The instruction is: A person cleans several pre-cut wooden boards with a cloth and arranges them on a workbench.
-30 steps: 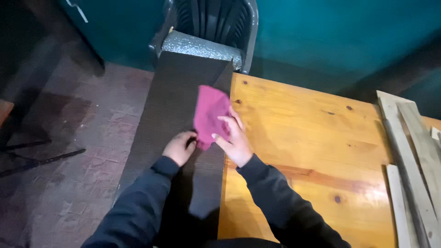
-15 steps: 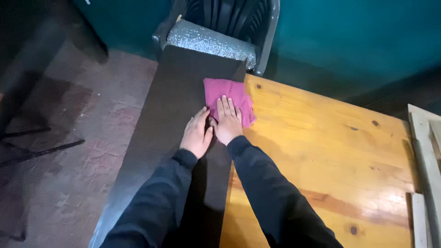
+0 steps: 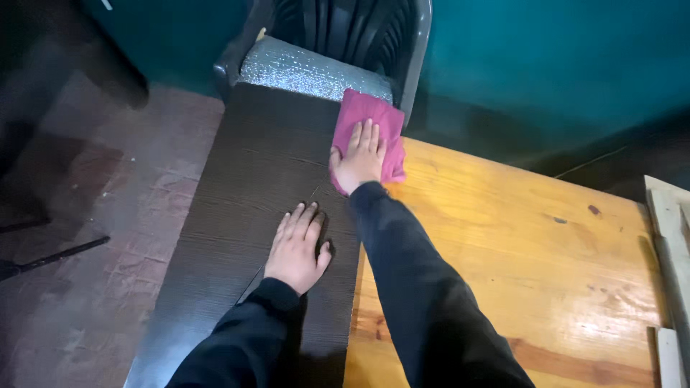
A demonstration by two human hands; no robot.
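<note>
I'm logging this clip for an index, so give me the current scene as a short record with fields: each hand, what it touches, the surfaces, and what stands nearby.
left hand: flat, palm down, fingers spread on the dark wood-grain board
right hand: flat, pressing the pink cloth onto the board's far end
cloth position: overlaps the board's right edge and the orange varnished wooden table
board: lies along the table's left side
beyond the board: dark plastic chair with a silvery seat cushion
right edge: pale wooden planks
sleeves: dark, long

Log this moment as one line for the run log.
right hand: flat on pink cloth | left hand: flat on dark board | cloth: board's far end, by chair
</note>
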